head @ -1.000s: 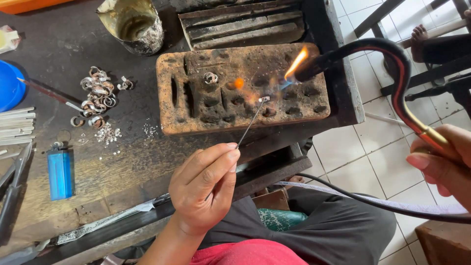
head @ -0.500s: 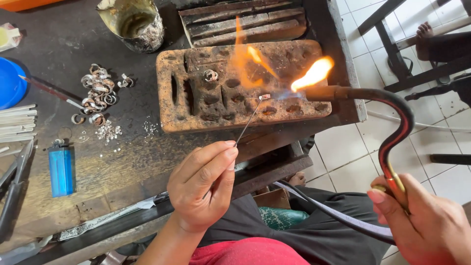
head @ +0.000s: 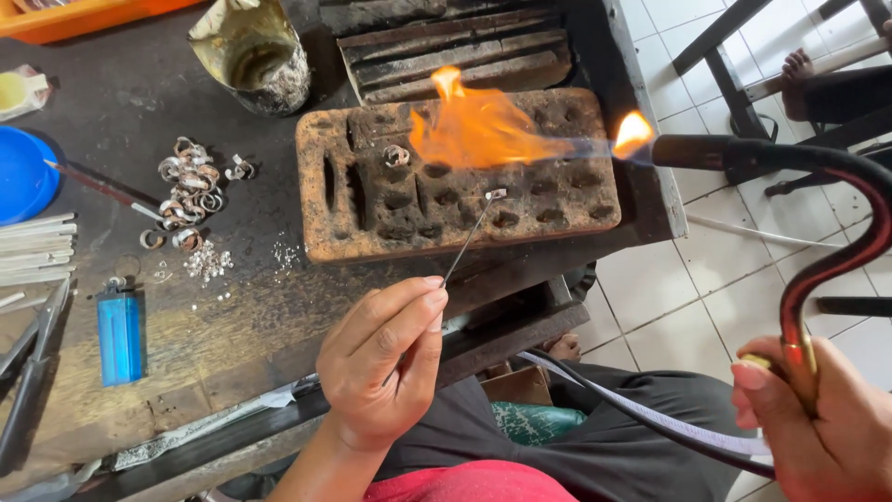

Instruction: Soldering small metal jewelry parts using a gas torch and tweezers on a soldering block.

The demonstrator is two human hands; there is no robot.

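blue lighter (head: pixel 120 333), metal can (head: pixel 255 58), blue lid (head: pixel 23 175)

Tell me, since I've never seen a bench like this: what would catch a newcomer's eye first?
The orange flame sweeping over the pitted soldering block at centre, blown from the curved torch that the right hand grips at lower right. Next, the left hand pinching a thin wire against a small piece on the block. Left of it lies a pile of silver rings.

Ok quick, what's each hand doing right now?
Left hand: closed, pinching a thin wire between the fingers.
Right hand: closed around the curved torch, which is lit.
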